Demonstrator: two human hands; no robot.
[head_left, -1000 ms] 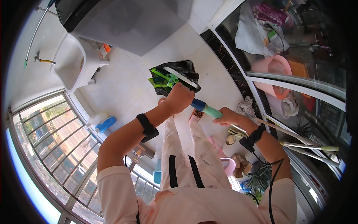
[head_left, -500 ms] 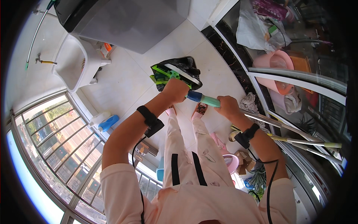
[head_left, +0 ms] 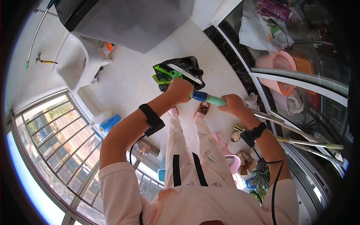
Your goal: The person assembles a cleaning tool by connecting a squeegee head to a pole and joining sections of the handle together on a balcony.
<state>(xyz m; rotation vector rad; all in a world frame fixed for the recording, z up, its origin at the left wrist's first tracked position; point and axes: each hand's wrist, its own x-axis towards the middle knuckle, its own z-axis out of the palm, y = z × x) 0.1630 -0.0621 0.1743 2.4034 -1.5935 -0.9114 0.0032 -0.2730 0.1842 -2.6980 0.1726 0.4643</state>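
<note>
My left hand (head_left: 180, 90) is closed round a green pole (head_left: 216, 100) with a dark-blue collar, near its green jointed head (head_left: 176, 74). Farther right, my right hand (head_left: 233, 104) grips the pole's light-green end. The pole slants down slightly from left to right in front of me. Just beyond my left hand is a black container lined with a black bag (head_left: 192, 63). Bright green plastic parts (head_left: 161, 78) and a white strip (head_left: 184, 74) lie over it. How the pole's head joins those green parts is partly hidden by my left hand.
A grey box-shaped appliance (head_left: 131, 26) stands ahead, with a white sink (head_left: 77, 62) to its left. Blue and white bottles (head_left: 110, 123) sit by the barred window. Long poles (head_left: 300, 141) lean at the glass door on the right, near a mop head (head_left: 252, 101).
Both hands and the pole have shifted slightly to the right. The grip of each hand looks the same.
</note>
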